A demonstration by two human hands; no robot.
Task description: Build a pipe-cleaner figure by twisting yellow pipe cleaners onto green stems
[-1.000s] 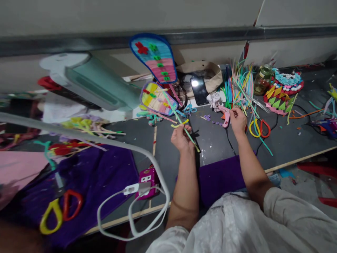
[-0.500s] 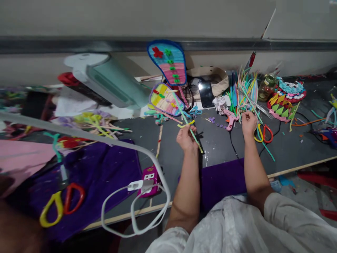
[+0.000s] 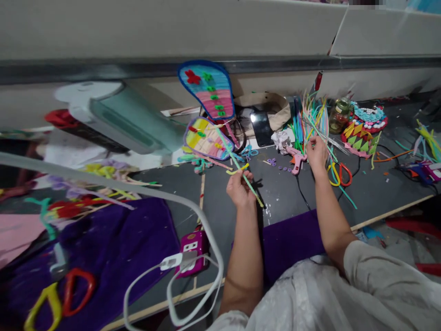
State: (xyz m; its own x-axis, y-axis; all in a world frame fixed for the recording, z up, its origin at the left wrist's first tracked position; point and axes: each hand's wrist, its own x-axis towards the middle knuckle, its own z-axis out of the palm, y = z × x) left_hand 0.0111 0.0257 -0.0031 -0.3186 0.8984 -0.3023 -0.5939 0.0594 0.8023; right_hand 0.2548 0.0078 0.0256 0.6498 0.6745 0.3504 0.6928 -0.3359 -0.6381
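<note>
My left hand (image 3: 240,187) is closed on a light green twisted stem (image 3: 254,190), with a short yellow piece (image 3: 244,167) crossing it just above the fingers. Beyond the fingertips the stem reaches over a striped yellow and pink fan-shaped piece (image 3: 203,138). To the right, my right hand (image 3: 316,151) is closed in a pinch at the near side of a bundle of coloured stems (image 3: 319,115); what its fingertips hold is too small to make out. A pink glue gun (image 3: 296,161) lies just left of it.
Red and yellow scissors (image 3: 345,174) lie right of my right hand. Behind stand a glass jar (image 3: 340,115), a phone (image 3: 262,128) and a blue-edged panel (image 3: 215,92). At left are a purple cloth (image 3: 138,230), larger scissors (image 3: 79,289) and a white cable (image 3: 193,207).
The view has shifted, so things at left sit further left and lower. My right hand has moved slightly up, nearer the stem bundle. My left hand keeps its hold on the green stem.
</note>
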